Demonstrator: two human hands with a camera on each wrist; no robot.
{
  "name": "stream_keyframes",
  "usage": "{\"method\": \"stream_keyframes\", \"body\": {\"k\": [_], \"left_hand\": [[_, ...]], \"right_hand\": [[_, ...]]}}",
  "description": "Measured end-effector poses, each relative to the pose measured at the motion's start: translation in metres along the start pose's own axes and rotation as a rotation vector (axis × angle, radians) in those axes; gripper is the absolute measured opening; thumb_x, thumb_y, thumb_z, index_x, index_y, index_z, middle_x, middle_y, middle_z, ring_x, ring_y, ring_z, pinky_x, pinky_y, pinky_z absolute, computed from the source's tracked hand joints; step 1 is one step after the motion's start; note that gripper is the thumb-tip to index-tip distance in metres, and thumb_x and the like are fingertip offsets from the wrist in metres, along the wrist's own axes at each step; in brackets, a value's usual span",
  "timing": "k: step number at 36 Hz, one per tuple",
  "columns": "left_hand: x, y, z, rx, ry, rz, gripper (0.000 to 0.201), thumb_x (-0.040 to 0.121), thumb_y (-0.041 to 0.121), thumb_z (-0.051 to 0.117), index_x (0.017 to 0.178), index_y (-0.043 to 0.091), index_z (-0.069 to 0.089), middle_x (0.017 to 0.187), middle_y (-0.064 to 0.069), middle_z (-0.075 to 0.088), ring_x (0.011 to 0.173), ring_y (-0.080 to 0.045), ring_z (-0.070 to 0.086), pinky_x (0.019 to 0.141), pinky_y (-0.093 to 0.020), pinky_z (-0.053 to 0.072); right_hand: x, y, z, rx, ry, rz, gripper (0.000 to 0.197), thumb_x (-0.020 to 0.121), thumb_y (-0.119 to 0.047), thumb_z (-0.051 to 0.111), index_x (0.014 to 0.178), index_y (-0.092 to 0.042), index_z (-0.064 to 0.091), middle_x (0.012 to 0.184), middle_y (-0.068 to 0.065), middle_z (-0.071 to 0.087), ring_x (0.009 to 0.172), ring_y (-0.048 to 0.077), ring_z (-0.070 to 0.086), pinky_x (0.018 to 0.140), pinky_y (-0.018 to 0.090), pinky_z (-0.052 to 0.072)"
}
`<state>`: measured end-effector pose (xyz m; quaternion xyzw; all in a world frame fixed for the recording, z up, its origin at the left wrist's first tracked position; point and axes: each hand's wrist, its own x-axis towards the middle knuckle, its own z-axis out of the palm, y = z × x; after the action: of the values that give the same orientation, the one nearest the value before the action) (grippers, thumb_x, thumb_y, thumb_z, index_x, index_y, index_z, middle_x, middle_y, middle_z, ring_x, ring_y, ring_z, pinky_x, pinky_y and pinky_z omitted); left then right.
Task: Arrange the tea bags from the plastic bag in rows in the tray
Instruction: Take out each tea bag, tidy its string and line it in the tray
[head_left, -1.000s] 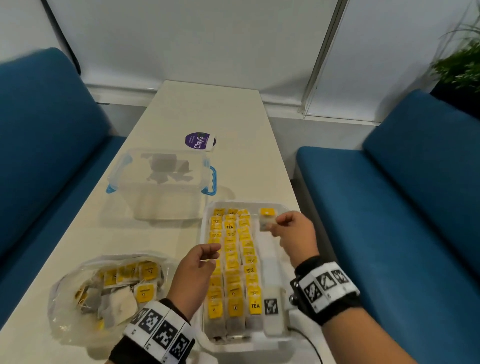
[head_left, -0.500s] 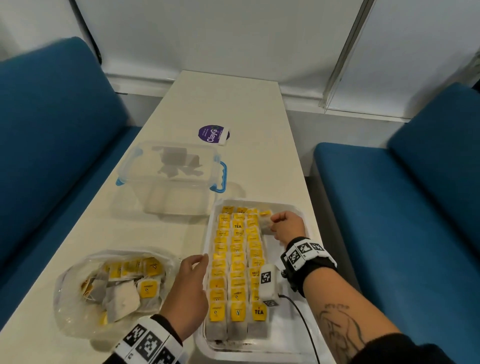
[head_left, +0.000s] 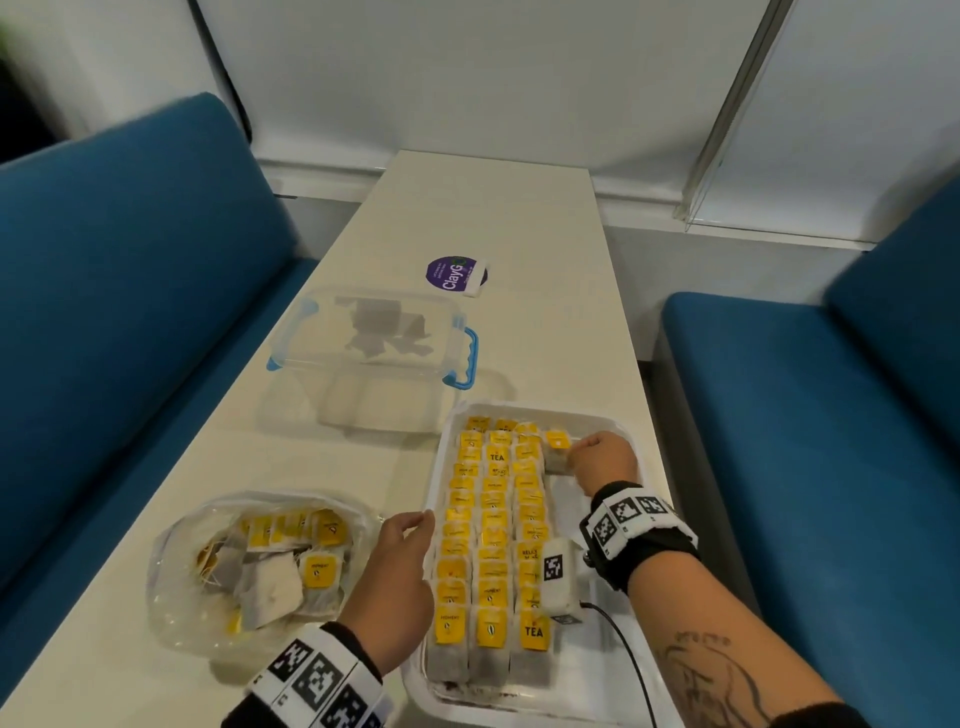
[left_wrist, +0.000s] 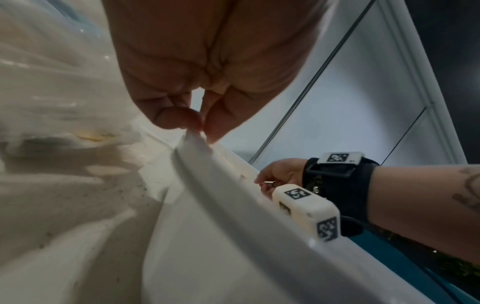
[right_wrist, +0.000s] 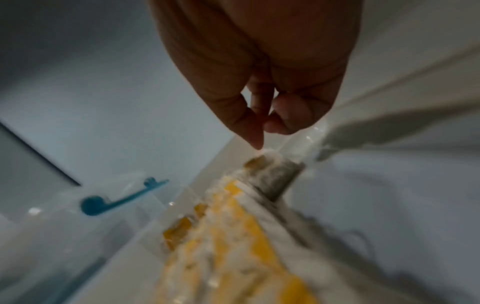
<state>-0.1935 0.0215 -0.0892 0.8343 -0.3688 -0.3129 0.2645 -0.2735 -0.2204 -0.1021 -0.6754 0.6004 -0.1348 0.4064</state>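
Note:
A white tray (head_left: 571, 519) holds three long rows of tea bags (head_left: 493, 530) with yellow tags. One tea bag (head_left: 558, 449) lies at the far end, starting a fourth row. My right hand (head_left: 576, 449) is on it, fingers curled, pinching its tag edge; in the right wrist view the index tip (right_wrist: 258, 146) touches the tea bag (right_wrist: 275, 176). My left hand (head_left: 421, 519) pinches the tray's left rim (left_wrist: 233, 205) between thumb and finger (left_wrist: 179, 117). The clear plastic bag (head_left: 260, 566) with several loose tea bags lies left of the tray.
A clear lidded box with blue handles (head_left: 374, 358) stands just beyond the tray. A purple round sticker (head_left: 452, 273) lies farther back. Blue benches flank the narrow table at left (head_left: 130, 312) and right (head_left: 805, 415). A white wrist device with a cable (head_left: 558, 577) hangs over the tray.
My right hand lowered the tea bag from above the tray down to the far end of the fourth row. My left hand moved from over the rows to the tray's left rim.

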Motion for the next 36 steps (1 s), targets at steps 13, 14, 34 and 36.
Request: {"method": "stream_keyframes", "body": {"k": [13, 14, 34, 36], "left_hand": [[-0.031, -0.037, -0.091, -0.259, 0.521, 0.161, 0.029, 0.085, 0.003, 0.059, 0.095, 0.030, 0.062, 0.099, 0.013, 0.055, 0.086, 0.000, 0.054, 0.082, -0.021, 0.046], [-0.033, -0.046, -0.099, -0.199, 0.561, 0.155, 0.027, 0.084, 0.002, 0.060, 0.093, 0.028, 0.064, 0.101, 0.012, 0.054, 0.093, -0.004, 0.053, 0.086, -0.022, 0.042], [-0.045, -0.146, -0.129, 0.164, 0.102, 0.012, 0.073, 0.082, -0.008, 0.043, 0.146, 0.024, 0.027, 0.141, 0.002, 0.034, 0.121, -0.017, 0.047, 0.089, -0.018, 0.037], [-0.048, -0.151, -0.129, 0.145, 0.104, 0.035, 0.075, 0.082, -0.010, 0.042, 0.147, 0.024, 0.026, 0.141, 0.003, 0.034, 0.122, -0.016, 0.046, 0.089, -0.015, 0.036]], "right_hand": [[-0.126, -0.097, 0.001, 0.556, -0.381, -0.175, 0.014, 0.087, -0.003, 0.057, 0.077, -0.010, 0.051, 0.063, 0.005, 0.049, 0.049, 0.015, 0.047, 0.042, 0.024, 0.035], [-0.139, -0.104, 0.010, 0.575, -0.428, -0.167, 0.014, 0.087, -0.003, 0.056, 0.076, -0.010, 0.052, 0.063, 0.005, 0.049, 0.048, 0.014, 0.048, 0.042, 0.024, 0.035], [-0.219, -0.100, 0.195, -0.798, -0.391, -0.449, 0.056, 0.090, -0.026, 0.049, 0.140, -0.014, 0.027, 0.145, 0.016, 0.025, 0.133, 0.039, 0.027, 0.107, 0.046, 0.031], [-0.218, -0.095, 0.205, -0.797, -0.386, -0.457, 0.057, 0.090, -0.031, 0.048, 0.141, -0.022, 0.025, 0.147, 0.013, 0.022, 0.132, 0.042, 0.026, 0.104, 0.051, 0.034]]}}
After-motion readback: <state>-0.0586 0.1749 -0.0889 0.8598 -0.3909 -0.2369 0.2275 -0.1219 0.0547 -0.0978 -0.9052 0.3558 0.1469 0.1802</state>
